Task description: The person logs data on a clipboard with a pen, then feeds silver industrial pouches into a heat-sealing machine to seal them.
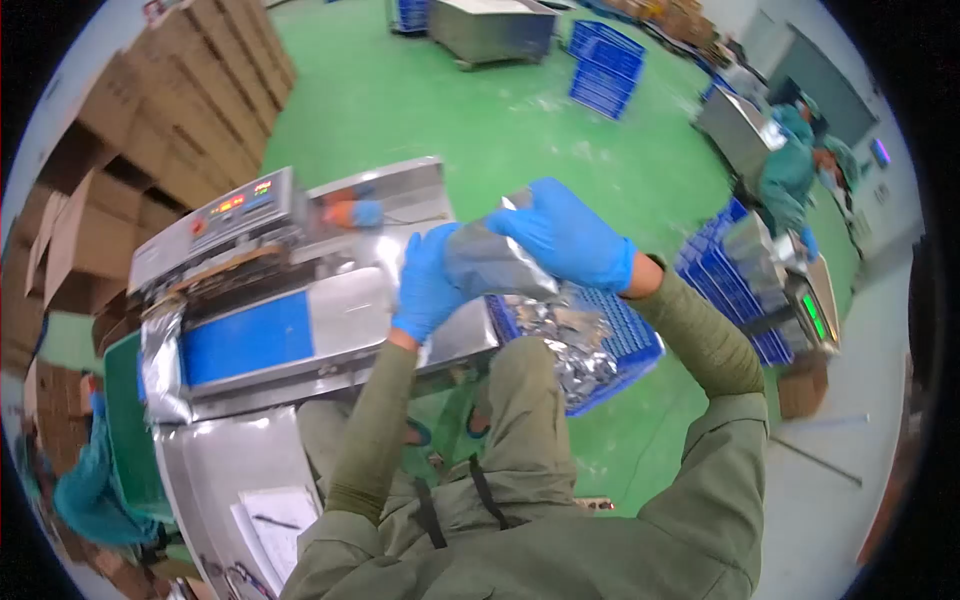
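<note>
A silver foil bag [492, 264] is held up in front of my body, above the steel work surface. My left hand [428, 282], in a blue glove, is closed on the bag's left side. Gripping its upper right part is my right hand [578, 238], gloved in blue too. What the bag contains does not show. Just below it stands a blue plastic crate [640, 350] with several foil bags [575, 350] in it. On the left is a sealing machine [225, 228] with lit digits and a blue belt [255, 338]. Another foil bag [165, 365] hangs at the belt's far left end.
A steel tray with papers and a pen [275, 520] is at lower left. Cardboard boxes [180, 90] are stacked along the left. Co-workers in green [790, 185] stand at right, near a scale [812, 312] and blue crates [735, 285]. Another person [95, 495] is at lower left.
</note>
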